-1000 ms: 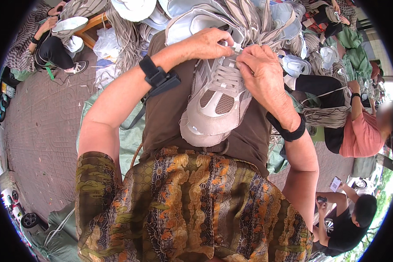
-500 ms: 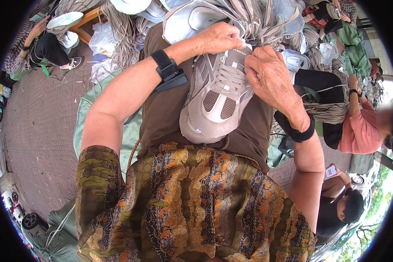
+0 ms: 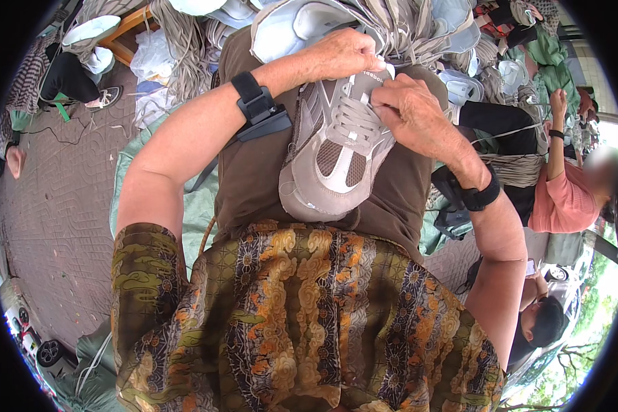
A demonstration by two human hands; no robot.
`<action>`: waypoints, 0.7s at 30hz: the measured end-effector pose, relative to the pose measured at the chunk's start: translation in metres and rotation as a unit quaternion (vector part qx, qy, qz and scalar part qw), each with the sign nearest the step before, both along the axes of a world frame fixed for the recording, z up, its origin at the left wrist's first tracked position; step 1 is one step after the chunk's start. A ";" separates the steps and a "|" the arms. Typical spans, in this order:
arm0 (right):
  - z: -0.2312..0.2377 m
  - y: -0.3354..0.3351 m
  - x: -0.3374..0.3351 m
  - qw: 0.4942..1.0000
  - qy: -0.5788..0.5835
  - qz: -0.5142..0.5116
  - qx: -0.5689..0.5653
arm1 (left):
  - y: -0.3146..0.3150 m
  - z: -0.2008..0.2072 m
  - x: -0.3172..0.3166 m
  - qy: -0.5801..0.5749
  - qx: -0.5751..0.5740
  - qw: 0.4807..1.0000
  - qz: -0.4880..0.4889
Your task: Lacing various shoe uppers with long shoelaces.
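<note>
A taupe-grey sneaker upper [image 3: 350, 154] lies across my lap, its toe toward my belly. It has mesh panels in the toe, and flat grey laces [image 3: 356, 123] run across its front. My left hand [image 3: 343, 55] reaches over the top of the tongue [image 3: 367, 79], thumb and fingers pinched together beside its tip. On the other side, my right hand [image 3: 413, 106] rests against the upper lace rows with its fingers curled closed. What lies between the fingertips of either hand is hidden.
Bundles of grey laces [image 3: 178, 38] and pale shoe uppers [image 3: 316, 24] are heaped beyond my knees. Green sheeting [image 3: 192, 199] lies beside my legs. A person in a pink top [image 3: 563, 199] sits at the right; another's dark trouser leg [image 3: 69, 79] shows at the far left.
My right hand has shifted slightly left and down, closer over the laces. My left hand stays at the tongue. The co-worker in pink has raised a forearm.
</note>
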State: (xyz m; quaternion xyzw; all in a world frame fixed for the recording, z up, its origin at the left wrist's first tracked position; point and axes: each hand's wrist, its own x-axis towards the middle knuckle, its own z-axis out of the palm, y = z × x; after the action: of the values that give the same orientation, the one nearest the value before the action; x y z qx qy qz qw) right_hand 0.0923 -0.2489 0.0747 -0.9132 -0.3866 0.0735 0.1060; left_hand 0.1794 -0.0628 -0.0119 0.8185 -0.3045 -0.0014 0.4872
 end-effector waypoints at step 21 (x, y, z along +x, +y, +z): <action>-0.033 0.019 -0.012 0.969 -0.155 -0.103 0.166 | 0.051 0.057 -0.081 0.111 0.042 0.993 0.026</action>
State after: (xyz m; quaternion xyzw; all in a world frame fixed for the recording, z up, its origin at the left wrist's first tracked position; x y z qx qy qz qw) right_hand 0.0800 -0.2304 0.0419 -0.9181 -0.3090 -0.1450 0.2016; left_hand 0.0986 -0.0113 0.0455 0.8408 -0.2269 -0.0921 0.4827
